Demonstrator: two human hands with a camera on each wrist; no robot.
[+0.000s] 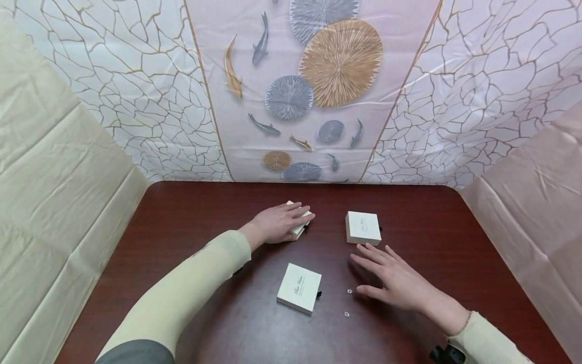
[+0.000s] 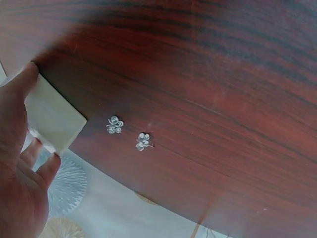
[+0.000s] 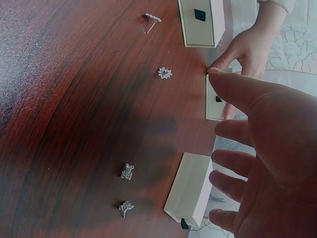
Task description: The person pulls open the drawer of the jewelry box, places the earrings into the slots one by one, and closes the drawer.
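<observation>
My left hand [image 1: 278,222] grips a small white drawer box [image 2: 54,114] near the table's back edge, thumb on one side and fingers on the other. Beside that box, two butterfly-shaped studs [image 2: 115,125] with clear stones lie on the wood. My right hand [image 1: 395,280] is held over the table with fingers spread and nothing in it, just in front of a second white box [image 1: 364,227]. Under it, two sparkling studs [image 3: 127,171] show in the right wrist view; the hand hides them in the head view. A flower-shaped stud [image 3: 165,73] and a stud with its post showing [image 3: 153,20] lie farther left.
A third white box [image 1: 299,288] with dark script and a black pull tab lies in the middle front of the dark red wooden table [image 1: 218,323]. Patterned cloth [image 1: 173,91] hangs behind the table, with plain cloth at both sides.
</observation>
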